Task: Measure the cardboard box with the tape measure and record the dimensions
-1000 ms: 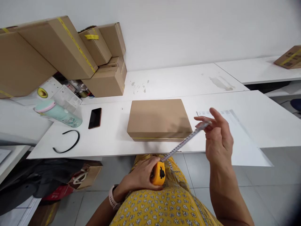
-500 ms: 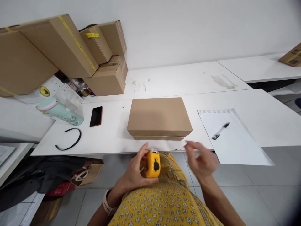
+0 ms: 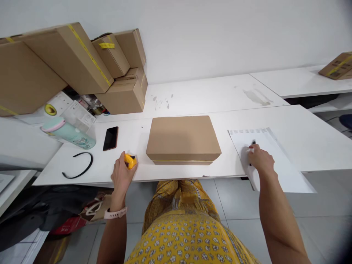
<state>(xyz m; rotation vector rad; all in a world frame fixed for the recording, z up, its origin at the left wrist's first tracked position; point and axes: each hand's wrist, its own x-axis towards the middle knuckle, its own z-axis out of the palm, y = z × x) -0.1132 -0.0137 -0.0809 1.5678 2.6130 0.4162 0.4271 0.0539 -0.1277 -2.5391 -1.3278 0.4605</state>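
Note:
My left hand is wrapped round a yellow tape measure at the table's front edge, left of a closed cardboard box. On the right, my right hand has its fingers closed over a pen, most of which they cover. The pen is over white paper sheets, which have a printed row along the top and hang over the table's front edge. The box lies flat between my hands, touched by neither.
A phone, a black headband and a mint-green bottle lie on the table's left side. Several cardboard boxes are stacked at the back left. Another box sits at the far right.
My left hand has carried the tape measure from in front of my body leftward onto the table. My right hand has moved right and forward onto the paper and taken hold of the pen.

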